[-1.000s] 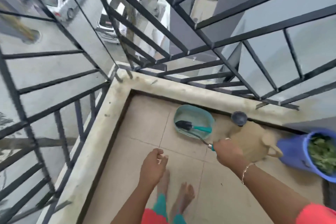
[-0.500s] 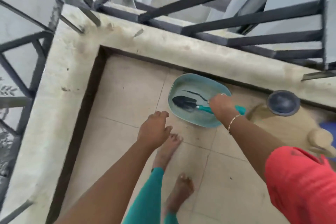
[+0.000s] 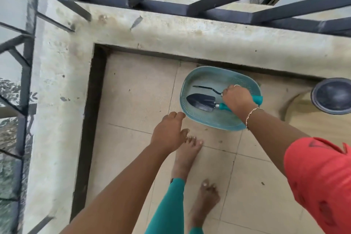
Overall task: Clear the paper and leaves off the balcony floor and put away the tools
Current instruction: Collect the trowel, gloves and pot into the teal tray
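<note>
While gripped by the right hand, the narrow tool sits in the basket, centre right
Fingers wrap its handle, seating it beside the trowel; left hand relaxed, empty

Perforated teal plastic basket, dark matt metal trowel, smooth beige floor tiles, rough stained concrete ledge.

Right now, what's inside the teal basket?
A black trowel and a thin curved tool, its handle gripped by the right hand. The hand covers parts of both handles and some basket floor.
</note>
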A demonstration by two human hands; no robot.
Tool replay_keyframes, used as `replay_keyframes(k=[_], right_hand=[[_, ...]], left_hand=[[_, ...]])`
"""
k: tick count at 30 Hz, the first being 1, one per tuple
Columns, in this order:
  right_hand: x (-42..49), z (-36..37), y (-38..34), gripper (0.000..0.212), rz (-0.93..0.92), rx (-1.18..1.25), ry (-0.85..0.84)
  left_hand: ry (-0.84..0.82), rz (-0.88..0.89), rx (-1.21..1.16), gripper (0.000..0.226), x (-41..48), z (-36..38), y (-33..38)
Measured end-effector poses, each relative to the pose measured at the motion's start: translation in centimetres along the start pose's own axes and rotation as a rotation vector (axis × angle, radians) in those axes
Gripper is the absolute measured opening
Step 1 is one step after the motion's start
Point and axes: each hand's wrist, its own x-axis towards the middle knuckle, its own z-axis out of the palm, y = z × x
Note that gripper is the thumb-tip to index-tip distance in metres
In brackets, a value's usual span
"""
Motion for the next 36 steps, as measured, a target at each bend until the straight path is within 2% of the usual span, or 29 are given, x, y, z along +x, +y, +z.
replay_keyframes(k=[7,14,19,22,26,27,30,33,36], right_hand=[[-3.5,-0.2,0.5,0.036,-0.013,0.074,0.053],[-14.8,-3.1,1.9,0.035,0.020,0.224,0.137],[-25.2,-6.8,2.2,0.052,0.062,0.309,0.347],[-32.6,-10.9,1.6,0.042,0.094,0.368,0.316],[-40.6,-14.6,-0.1,0.042,0.106,0.350,0.368],[-42.1,-15.4,-0.7,0.041,0.097,0.343,0.374],[-46.7,-18.6,-3.0,0.041,0.023,0.283,0.465],[-50.8,-20.7,-6.7,0.039,-0.156,0.160,0.430],[-52.8,-21.9,-11.2,0.045,-0.312,0.020,0.481]], left_hand=[[0.012,0.012,0.034,0.046,-1.3,-0.5,1.1],[0.048,0.008,-0.010,0.044,-7.3,-2.9,3.2],[0.091,-0.020,-0.035,0.042,-16.6,-5.8,4.7],[0.153,-0.047,-0.080,0.044,-23.9,-7.9,4.7],[0.226,-0.094,-0.212,0.073,-33.9,-8.9,3.8],[0.241,-0.110,-0.238,0.072,-36.3,-8.7,3.3],[0.282,-0.161,-0.273,0.046,-42.5,-7.1,1.5],[0.350,-0.254,-0.360,0.042,-48.2,-4.6,-0.2],[0.456,-0.373,-0.478,0.040,-53.7,-1.5,-1.8]])
